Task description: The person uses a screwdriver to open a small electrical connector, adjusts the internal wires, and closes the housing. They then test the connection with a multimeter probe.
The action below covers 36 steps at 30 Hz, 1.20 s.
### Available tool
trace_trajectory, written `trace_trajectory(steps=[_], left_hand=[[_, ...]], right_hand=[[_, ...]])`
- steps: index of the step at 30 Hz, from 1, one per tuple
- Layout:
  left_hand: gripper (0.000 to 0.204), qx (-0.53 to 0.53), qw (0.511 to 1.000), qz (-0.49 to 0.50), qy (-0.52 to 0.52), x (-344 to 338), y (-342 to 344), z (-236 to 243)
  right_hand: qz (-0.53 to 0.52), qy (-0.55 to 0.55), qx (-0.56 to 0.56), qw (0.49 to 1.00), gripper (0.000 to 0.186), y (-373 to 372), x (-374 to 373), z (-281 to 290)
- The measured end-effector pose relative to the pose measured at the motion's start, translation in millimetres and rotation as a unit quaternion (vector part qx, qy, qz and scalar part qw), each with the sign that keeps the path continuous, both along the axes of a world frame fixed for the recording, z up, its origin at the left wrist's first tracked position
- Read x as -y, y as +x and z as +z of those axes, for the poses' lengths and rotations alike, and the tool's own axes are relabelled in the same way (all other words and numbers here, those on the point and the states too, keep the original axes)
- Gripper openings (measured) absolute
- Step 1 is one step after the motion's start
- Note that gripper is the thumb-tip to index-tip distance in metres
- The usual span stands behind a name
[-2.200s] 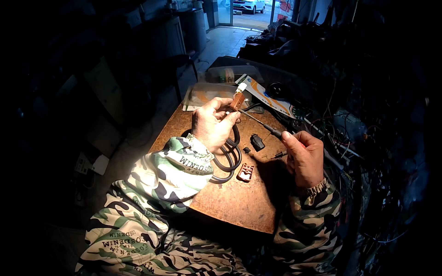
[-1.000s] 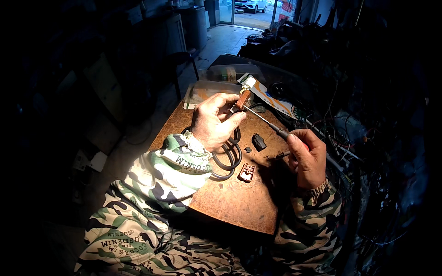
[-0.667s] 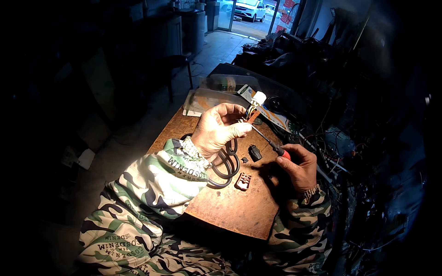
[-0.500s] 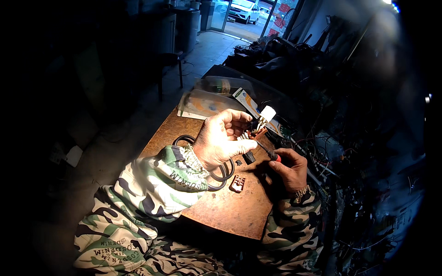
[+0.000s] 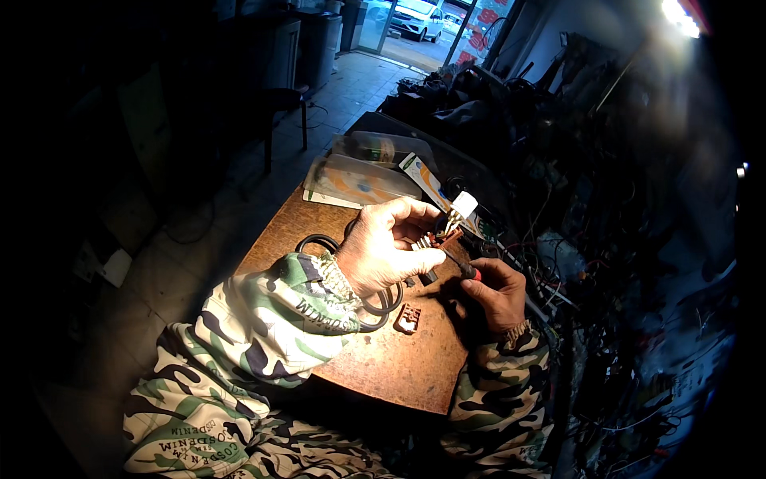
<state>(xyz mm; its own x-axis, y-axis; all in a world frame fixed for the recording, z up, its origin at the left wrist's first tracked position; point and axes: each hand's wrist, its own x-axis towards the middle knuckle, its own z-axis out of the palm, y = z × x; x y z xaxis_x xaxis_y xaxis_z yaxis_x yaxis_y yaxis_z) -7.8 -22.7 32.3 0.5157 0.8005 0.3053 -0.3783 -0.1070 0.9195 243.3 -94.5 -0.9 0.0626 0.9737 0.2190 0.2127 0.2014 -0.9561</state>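
Observation:
My left hand [image 5: 383, 249] is closed, its thumb and fingers pinching a small reddish-brown electrical part [image 5: 451, 237] above the table. A white block [image 5: 463, 203] with metal prongs sticks up at the part's far end. In my right hand [image 5: 501, 295] is a screwdriver [image 5: 469, 271] with a red and black handle; its shaft points up and left to the part, and whether the tip touches cannot be made out. Loops of black cable [image 5: 386, 308] lie under my left wrist. A brown slotted piece [image 5: 408, 318] rests on the table below my hands, near a small black piece [image 5: 429, 278].
The brown wooden table [image 5: 399, 371] has clear plastic containers [image 5: 355, 177] and a printed card strip [image 5: 423, 180] at its far side. Tangled wires and parts [image 5: 550, 263] crowd the right. A dark stool [image 5: 283, 100] stands at the far left.
The view has shifted slightly. Both hands keep their grips on the electrical part and the screwdriver, with the right hand and screwdriver slightly nearer the part.

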Motion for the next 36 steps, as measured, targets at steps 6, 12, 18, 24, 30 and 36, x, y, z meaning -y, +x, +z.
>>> trace_trajectory(steps=[6, 12, 18, 24, 30, 36], left_hand=[[0.047, -0.016, 1.0, 0.013, 0.001, -3, -1, 1], [0.04, -0.001, 0.999, 0.021, 0.048, -10, -6, -5], [0.041, -0.035, 0.998, 0.001, 0.049, -13, -12, -2], [0.041, -0.05, 0.997, -0.014, 0.051, -13, -13, -2], [0.041, -0.038, 0.997, -0.018, 0.059, -12, -17, -2], [0.041, -0.038, 0.997, -0.022, 0.059, -13, -17, -3]], right_hand=[[-0.016, 0.024, 0.01, 1.0, 0.027, 1, 3, 3], [-0.011, 0.046, 0.011, 0.999, 0.026, 1, 4, 4], [0.058, -0.004, -0.014, 0.998, 0.022, 8, 14, 15], [0.123, -0.035, -0.109, 0.986, 0.029, 18, 14, 8], [0.138, -0.101, -0.176, 0.969, 0.03, 13, 15, 14], [0.146, -0.147, -0.198, 0.958, 0.029, 18, 15, 16]])
